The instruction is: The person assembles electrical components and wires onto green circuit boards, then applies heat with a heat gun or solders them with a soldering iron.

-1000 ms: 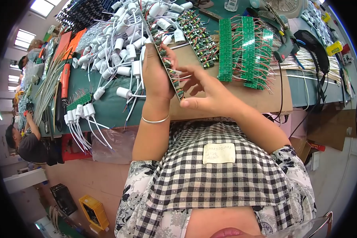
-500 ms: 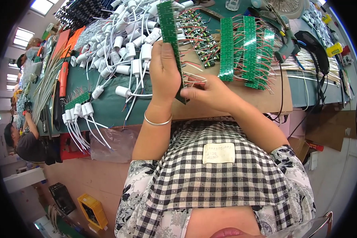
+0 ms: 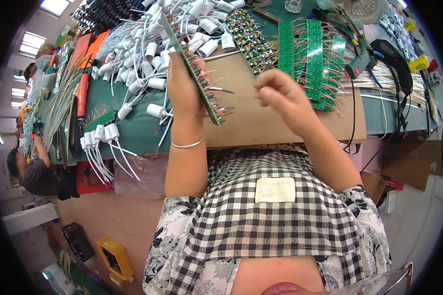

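The left grip (image 3: 184, 93) was closed around a narrow green circuit board strip (image 3: 192, 69), held edge-up above the cardboard sheet (image 3: 261, 115) on the bench (image 3: 142, 123). The right grip (image 3: 280, 96) was curled shut just right of the strip, apart from it; nothing could be seen held in it. Loose wire leads (image 3: 221, 91) projected between both. Judgement: the strip should be kept steady, leads handled singly.

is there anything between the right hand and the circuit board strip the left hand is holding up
Nothing visible. The right hand hangs loosely closed to the right of the circuit board strip gripped by the left hand; only open space above the brown board separates them, with the strip's wire leads pointing across.
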Action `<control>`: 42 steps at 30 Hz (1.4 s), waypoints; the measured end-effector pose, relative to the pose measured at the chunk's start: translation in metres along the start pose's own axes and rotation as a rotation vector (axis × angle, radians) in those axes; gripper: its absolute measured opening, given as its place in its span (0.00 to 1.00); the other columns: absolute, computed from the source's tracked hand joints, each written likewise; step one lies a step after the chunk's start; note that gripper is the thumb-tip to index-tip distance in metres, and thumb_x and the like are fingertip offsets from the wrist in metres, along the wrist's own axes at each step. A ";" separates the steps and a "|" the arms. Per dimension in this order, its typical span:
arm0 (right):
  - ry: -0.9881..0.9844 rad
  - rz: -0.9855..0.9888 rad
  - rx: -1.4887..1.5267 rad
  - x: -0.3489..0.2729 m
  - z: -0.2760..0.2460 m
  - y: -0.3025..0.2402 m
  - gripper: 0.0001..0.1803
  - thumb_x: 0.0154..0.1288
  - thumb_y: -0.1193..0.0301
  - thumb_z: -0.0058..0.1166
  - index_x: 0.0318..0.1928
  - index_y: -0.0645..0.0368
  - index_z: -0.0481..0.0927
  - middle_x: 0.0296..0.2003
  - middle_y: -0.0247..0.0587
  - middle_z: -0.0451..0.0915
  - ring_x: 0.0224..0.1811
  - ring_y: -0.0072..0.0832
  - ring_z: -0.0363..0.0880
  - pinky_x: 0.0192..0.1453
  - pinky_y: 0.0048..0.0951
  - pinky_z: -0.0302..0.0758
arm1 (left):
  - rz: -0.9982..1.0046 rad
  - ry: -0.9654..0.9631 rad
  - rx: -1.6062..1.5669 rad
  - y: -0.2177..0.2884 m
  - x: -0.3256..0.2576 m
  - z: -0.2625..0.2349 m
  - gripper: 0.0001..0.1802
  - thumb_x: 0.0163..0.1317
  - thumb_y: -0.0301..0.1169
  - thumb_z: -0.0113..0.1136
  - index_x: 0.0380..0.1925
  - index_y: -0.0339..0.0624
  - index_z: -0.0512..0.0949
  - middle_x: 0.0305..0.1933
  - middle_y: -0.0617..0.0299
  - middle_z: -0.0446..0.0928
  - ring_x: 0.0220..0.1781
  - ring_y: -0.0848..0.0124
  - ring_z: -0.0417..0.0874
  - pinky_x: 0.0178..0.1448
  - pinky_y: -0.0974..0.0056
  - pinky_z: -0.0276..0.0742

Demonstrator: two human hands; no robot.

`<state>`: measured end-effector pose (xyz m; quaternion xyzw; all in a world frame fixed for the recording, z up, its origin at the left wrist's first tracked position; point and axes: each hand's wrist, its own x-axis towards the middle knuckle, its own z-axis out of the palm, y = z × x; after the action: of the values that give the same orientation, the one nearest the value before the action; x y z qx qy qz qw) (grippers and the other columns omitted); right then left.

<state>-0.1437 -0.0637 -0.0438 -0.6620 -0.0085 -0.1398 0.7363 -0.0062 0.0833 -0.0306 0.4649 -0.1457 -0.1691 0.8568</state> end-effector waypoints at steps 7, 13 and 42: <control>-0.326 0.048 -0.246 -0.006 0.032 -0.016 0.31 0.54 0.63 0.60 0.56 0.59 0.66 0.43 0.40 0.75 0.39 0.25 0.74 0.45 0.28 0.71 | -0.141 -0.491 -0.683 -0.031 0.011 -0.006 0.14 0.66 0.41 0.42 0.42 0.47 0.73 0.20 0.63 0.68 0.17 0.72 0.66 0.25 0.69 0.59; -0.249 -0.003 -0.527 -0.010 0.029 -0.014 0.21 0.55 0.71 0.58 0.49 0.61 0.71 0.32 0.40 0.77 0.33 0.29 0.76 0.39 0.30 0.73 | -0.137 -0.553 -0.630 -0.035 0.011 0.001 0.12 0.64 0.38 0.45 0.42 0.47 0.73 0.21 0.65 0.68 0.17 0.74 0.66 0.26 0.70 0.56; 0.023 -0.002 0.020 -0.080 -0.101 -0.042 0.07 0.52 0.78 0.42 0.19 0.64 0.70 0.23 0.38 0.75 0.23 0.20 0.70 0.28 0.22 0.69 | 0.184 -0.267 0.996 -0.102 0.062 0.127 0.19 0.64 0.42 0.46 0.40 0.33 0.70 0.27 0.47 0.76 0.29 0.50 0.76 0.36 0.53 0.69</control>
<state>-0.2466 -0.1501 -0.0315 -0.6529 -0.0023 -0.1483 0.7427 -0.0178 -0.0899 -0.0447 0.7756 -0.3564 -0.0613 0.5173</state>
